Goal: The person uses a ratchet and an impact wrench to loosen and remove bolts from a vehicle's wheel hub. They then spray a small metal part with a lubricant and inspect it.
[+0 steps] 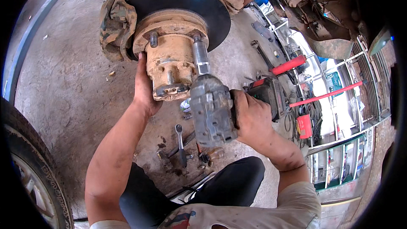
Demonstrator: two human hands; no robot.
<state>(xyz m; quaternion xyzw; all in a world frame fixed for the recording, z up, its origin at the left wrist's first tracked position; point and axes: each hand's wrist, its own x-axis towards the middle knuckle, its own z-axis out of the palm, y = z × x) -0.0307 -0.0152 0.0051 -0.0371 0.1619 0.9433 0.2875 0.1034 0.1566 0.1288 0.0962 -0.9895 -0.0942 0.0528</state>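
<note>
My right hand [253,116] is closed round the handle of a grey cordless impact wrench [212,112]. A long silver socket [202,57] on its nose reaches a stud at the right of the hub flange. The dusty tan wheel hub [169,55] stands out from a dark brake disc [218,15]. Along the hub's left side, my left hand [146,87] cups it, one finger stretched up to the flange; its other fingers are mostly hidden. Another bare stud [153,39] shows at the flange's left. A rusty brake caliper [116,27] sits over the disc's left edge.
On the floor before my knees lie a ratchet [180,146], a hammer [164,159] and small tools. A tyre [32,169] is at the lower left. To the right are a red-handled tool [288,65], a long red bar [328,93] and a metal rack [339,152].
</note>
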